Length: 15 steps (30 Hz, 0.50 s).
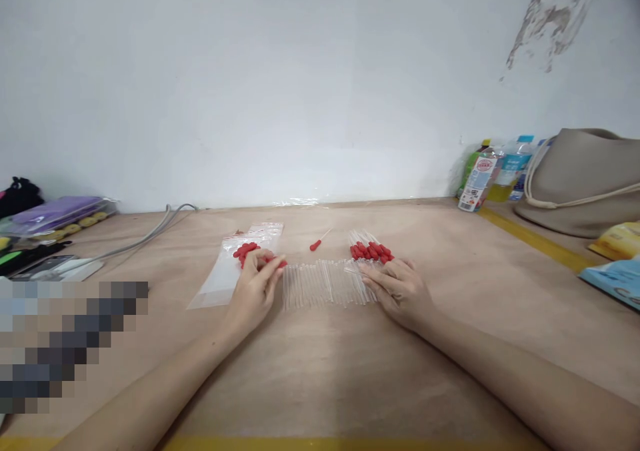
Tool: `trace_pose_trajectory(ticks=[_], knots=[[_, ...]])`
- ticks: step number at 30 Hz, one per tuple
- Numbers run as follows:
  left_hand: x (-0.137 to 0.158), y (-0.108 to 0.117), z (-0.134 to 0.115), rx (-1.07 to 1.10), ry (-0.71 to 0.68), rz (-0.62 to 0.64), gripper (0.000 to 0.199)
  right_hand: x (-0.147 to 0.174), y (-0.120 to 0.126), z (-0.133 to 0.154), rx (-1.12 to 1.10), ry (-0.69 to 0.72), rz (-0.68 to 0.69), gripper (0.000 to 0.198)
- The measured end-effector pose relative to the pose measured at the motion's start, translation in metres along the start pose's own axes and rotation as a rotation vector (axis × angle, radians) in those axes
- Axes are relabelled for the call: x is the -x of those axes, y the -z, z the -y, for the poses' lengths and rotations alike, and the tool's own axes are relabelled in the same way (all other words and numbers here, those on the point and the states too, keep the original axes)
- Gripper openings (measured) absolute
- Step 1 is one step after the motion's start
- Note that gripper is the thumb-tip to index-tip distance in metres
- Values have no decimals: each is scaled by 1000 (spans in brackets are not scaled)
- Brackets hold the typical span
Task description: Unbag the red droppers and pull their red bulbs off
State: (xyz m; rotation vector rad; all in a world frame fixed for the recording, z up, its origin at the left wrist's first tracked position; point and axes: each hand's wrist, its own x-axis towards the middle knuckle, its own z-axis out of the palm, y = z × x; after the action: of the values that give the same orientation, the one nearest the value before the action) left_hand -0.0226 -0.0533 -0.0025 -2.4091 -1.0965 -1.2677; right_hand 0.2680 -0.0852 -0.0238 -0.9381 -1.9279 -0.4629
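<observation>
My left hand (256, 285) is closed in a pinch on a small red rubber bulb (283, 263). Beside and partly behind its fingers, a pile of red bulbs (246, 249) lies on a clear zip bag (214, 291). A row of thin clear tubes (313, 284) is spread side by side between my hands. At the row's right end, my right hand (403, 291) has its fingers together on a thin clear tube (353, 269). Just beyond that hand lies a bunch of red-bulbed droppers (370, 251). One separate dropper (316, 245) rests behind the row.
Bottles (480, 177) and a grey-beige bag (585, 177) stand at the back right, near yellow tape (535, 237). At left are a purple package (57, 216) and a grey cable (150, 234). A white wall (310, 91) bounds the table's back.
</observation>
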Motion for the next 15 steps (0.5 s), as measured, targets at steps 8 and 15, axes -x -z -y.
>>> trace_pose_trajectory(ticks=[8,15], knots=[[-9,-2,12,-217,-4,105,25,-3,-4,3,118,-158,79,25],[-11,-2,23,-409,-53,196,15,-4,-5,3,139,-165,36,22]])
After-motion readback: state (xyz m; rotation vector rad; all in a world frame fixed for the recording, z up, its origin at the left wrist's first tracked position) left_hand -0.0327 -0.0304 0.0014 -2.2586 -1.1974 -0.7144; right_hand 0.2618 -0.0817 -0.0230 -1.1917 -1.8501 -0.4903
